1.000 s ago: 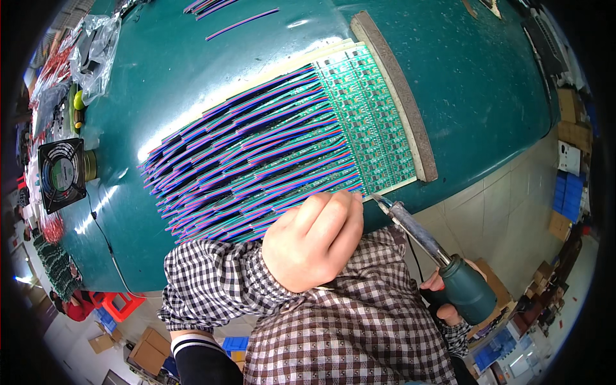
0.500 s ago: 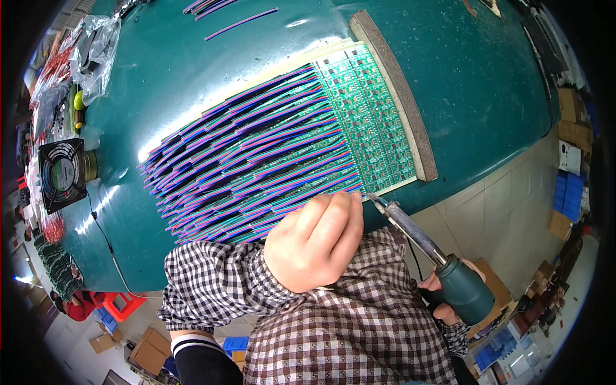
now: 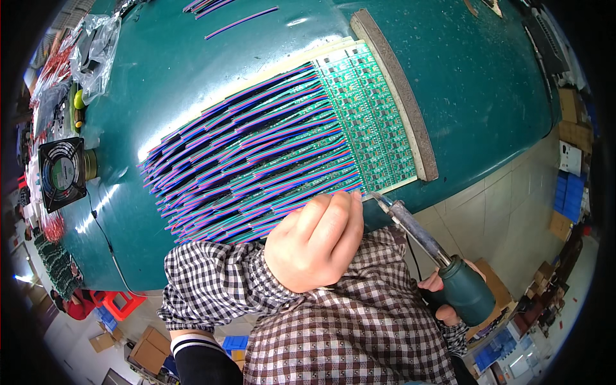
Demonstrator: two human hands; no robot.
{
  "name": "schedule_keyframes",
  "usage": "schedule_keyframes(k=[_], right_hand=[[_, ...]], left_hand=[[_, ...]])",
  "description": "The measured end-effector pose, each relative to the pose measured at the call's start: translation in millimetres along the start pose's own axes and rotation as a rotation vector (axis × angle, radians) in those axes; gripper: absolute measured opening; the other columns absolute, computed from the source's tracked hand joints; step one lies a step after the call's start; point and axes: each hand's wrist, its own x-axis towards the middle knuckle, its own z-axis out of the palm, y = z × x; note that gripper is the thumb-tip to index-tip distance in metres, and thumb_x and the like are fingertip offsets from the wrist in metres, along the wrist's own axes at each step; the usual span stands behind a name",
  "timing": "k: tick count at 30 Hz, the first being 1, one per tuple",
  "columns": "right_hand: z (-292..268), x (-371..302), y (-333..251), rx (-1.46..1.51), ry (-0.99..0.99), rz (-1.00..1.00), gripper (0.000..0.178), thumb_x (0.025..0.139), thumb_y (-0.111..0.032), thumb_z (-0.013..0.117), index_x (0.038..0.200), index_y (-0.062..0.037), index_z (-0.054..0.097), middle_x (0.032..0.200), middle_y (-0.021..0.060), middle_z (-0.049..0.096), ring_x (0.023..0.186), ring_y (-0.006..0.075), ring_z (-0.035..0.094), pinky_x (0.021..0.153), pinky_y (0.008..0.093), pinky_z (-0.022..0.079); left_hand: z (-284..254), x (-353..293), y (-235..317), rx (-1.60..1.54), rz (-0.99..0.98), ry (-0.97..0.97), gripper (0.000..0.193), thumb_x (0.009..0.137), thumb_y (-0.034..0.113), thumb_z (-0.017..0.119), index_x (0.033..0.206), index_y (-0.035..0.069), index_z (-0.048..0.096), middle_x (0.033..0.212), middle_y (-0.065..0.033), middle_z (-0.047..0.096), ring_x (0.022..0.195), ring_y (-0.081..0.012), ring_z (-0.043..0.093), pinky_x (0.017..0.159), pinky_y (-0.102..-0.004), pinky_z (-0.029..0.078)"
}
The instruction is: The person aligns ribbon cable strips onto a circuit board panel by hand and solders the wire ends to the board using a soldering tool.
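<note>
A panel of green circuit boards (image 3: 378, 119) lies on the table, with rows of multicoloured ribbon wires (image 3: 256, 144) running off to its left. My left hand (image 3: 314, 240) is closed in a pinch at the panel's near edge, fingertips against the wire ends there; the piece between them is mostly hidden. My right hand (image 3: 432, 283) is wrapped around the green handle of a soldering iron (image 3: 420, 234), much of the hand hidden behind it. The iron's bent tip points at the board's near corner, just right of my left fingertips.
A curved grey-brown bar (image 3: 401, 96) borders the panel's right side. Loose ribbon wires (image 3: 240, 23) lie at the far side of the green table (image 3: 475, 109). At the left stand a black fan (image 3: 62, 173) and a clear plastic bag (image 3: 96, 54). A red stool (image 3: 119, 305) is on the floor.
The soldering iron has shifted very slightly to the right with my right hand. My left hand and the board panel have stayed in place.
</note>
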Motion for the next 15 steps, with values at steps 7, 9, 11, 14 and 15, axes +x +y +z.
schedule_keyframes(k=[7, 9, 11, 14, 15], right_hand=[[-9, -18, 35, 0.06, -0.028, -0.05, 0.07, 0.083, -0.077, 0.07, 0.101, -0.0093, 0.077, 0.089, 0.0073, 0.078, 0.074, 0.0264, 0.073, 0.071, 0.0394, 0.059], [-4, -32, 57, 0.238, 0.153, -0.085, 0.075, 0.087, -0.076, 0.068, 0.107, -0.0041, 0.073, 0.089, 0.0117, 0.075, 0.072, 0.0273, 0.071, 0.068, 0.0396, 0.059], [-51, -35, 87, 0.517, 0.211, -0.116, 0.09, 0.089, -0.072, 0.069, 0.131, 0.0062, 0.055, 0.094, 0.0142, 0.066, 0.072, 0.0245, 0.066, 0.063, 0.0375, 0.061], [-118, 0, 23, 0.343, 0.545, -0.359, 0.104, 0.089, -0.062, 0.076, 0.152, 0.0111, 0.038, 0.098, 0.0117, 0.059, 0.069, 0.0139, 0.057, 0.049, 0.0279, 0.056], [-163, 2, 17, 0.354, 0.531, -0.412, 0.098, 0.093, -0.058, 0.074, 0.153, 0.0109, 0.036, 0.097, 0.0096, 0.057, 0.074, 0.0124, 0.055, 0.049, 0.0253, 0.054]], left_hand=[[5, -2, 2, 0.021, 0.029, 0.012, 0.035, 0.076, 0.01, 0.07, 0.108, -0.004, 0.074, 0.104, -0.011, 0.067, 0.089, -0.0204, 0.068, 0.073, -0.0273, 0.054], [2, -1, 0, 0.017, 0.013, 0.013, 0.035, 0.076, 0.01, 0.07, 0.108, -0.004, 0.074, 0.104, -0.0109, 0.067, 0.089, -0.0201, 0.068, 0.073, -0.0273, 0.054], [0, -3, -1, 0.019, 0.007, 0.019, 0.035, 0.077, 0.01, 0.07, 0.108, -0.004, 0.074, 0.105, -0.0107, 0.067, 0.088, -0.0199, 0.068, 0.072, -0.0273, 0.054], [2, 1, -1, -0.021, 0.007, 0.021, 0.035, 0.078, 0.012, 0.069, 0.109, -0.004, 0.073, 0.106, -0.0101, 0.067, 0.091, -0.0184, 0.067, 0.072, -0.0266, 0.054], [1, -1, 0, 0.004, 0.005, 0.026, 0.035, 0.078, 0.012, 0.069, 0.109, -0.004, 0.073, 0.106, -0.0101, 0.067, 0.091, -0.0184, 0.067, 0.072, -0.0266, 0.054]])
